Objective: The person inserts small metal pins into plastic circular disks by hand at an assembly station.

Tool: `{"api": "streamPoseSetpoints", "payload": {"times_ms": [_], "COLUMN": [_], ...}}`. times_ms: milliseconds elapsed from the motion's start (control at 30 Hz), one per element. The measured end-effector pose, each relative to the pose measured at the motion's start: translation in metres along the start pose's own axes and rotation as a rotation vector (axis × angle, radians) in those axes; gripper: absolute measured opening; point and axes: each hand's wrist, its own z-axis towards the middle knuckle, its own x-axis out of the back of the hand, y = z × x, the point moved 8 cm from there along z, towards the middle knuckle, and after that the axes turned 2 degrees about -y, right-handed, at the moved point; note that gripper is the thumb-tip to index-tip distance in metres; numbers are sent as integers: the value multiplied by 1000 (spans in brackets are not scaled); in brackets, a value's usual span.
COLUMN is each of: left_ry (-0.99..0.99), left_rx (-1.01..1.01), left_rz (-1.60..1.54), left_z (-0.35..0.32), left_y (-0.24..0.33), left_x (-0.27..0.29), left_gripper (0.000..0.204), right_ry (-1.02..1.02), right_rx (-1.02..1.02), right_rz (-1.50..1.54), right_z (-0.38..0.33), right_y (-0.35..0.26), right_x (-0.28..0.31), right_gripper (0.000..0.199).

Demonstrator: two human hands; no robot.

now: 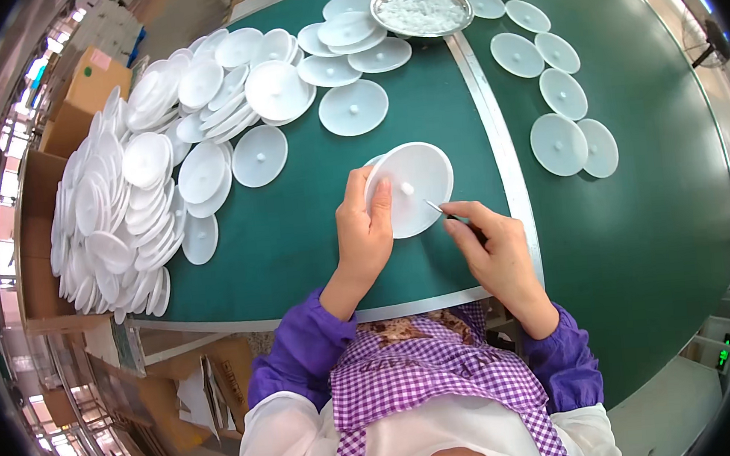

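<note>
My left hand (364, 235) grips a round white plastic disc (419, 169) by its left edge, thumb on the face and fingers behind. A small raised knob stands at the disc's centre. The disc is tilted up above the green tabletop. At its upper left the edge of another white disc (372, 160) shows, mostly hidden. In my right hand (497, 250) is a small tool (435, 208) with a thin metal tip and a dark handle, pinched between thumb and fingers. Its tip is over the disc's lower right face; whether it touches cannot be made out.
A big heap of white discs (145, 159) covers the table's left side. Several more discs (354, 107) lie beyond my hands. A metal bowl (378, 6) of small white pieces stands at the far edge. Right of a pale strip (485, 103), a row of discs (559, 144) lies spread out.
</note>
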Motion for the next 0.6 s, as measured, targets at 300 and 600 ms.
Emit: {"api": "streamPoseSetpoints", "payload": {"times_ms": [300,600], "left_ry": [-100,-92], "left_rx": [-95,-218], "left_rz": [48,111], "left_z": [-3,-13], "left_y": [14,21], "left_x": [-9,-39], "left_gripper": [20,15], "right_ry": [-84,99], "right_rx": [-33,91], "right_rz": [46,-220], "right_z": [7,-6], "right_y": [-2,-6], "right_x": [-6,-4], "right_gripper": [16,6]}}
